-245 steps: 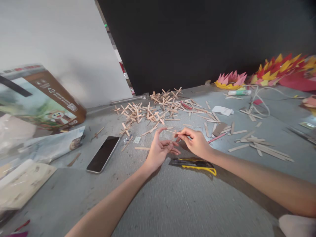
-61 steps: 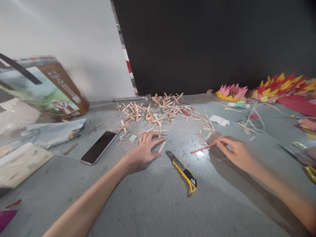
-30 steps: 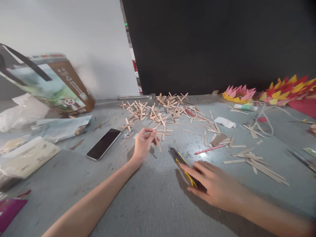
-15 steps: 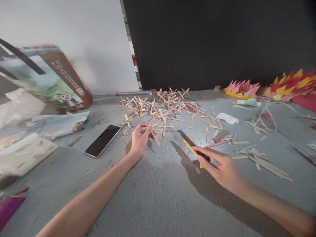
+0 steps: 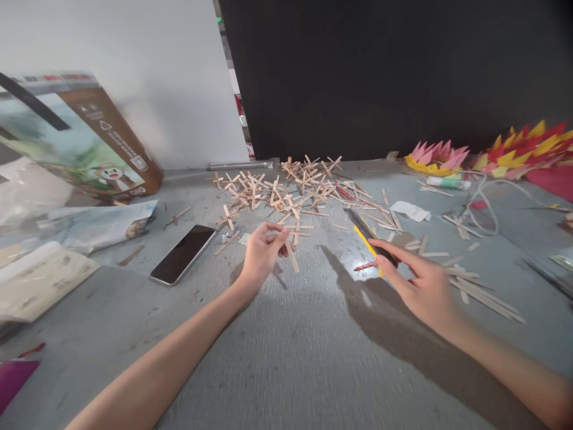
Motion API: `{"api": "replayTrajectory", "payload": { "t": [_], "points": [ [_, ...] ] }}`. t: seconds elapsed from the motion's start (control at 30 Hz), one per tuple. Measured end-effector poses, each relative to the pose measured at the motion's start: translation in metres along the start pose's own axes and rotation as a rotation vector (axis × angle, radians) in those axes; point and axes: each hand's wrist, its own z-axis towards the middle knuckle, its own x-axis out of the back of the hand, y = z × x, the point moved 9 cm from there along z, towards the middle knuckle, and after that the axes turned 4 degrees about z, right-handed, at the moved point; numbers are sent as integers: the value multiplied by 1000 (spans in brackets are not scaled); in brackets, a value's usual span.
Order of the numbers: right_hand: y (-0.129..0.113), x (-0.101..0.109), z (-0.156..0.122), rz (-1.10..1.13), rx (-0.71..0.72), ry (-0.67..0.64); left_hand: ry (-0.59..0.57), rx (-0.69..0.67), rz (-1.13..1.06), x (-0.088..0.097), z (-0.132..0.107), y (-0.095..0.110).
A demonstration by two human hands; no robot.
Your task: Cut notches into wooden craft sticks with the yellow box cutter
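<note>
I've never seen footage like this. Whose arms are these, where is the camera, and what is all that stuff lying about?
There is no machine here. These are a person's two bare arms, filmed by one camera worn on the head. It looks forward and down, so you see roughly what the person sees. The left hand pinches a wooden stick over the grey surface. The right hand holds a yellow and black utility knife, and a red pencil lies close by its fingers. Farther back is a pile of crossed sticks. A dark phone lies to the left, with a printed box behind it, and paper flowers sit at the far right.
</note>
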Motion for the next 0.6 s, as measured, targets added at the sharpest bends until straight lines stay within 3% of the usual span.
{"api": "replayTrajectory", "payload": {
  "t": [0.17, 0.3, 0.6],
  "points": [
    [3, -18, 1, -118, 130, -141, -227, -33, 134, -35, -21, 6],
    [19, -31, 1, -178, 113, -253, -342, -60, 200, -51, -35, 4],
    [17, -37, 1, -226, 168, -320, -316, -190, 389, -43, -25, 0]
  ]
}}
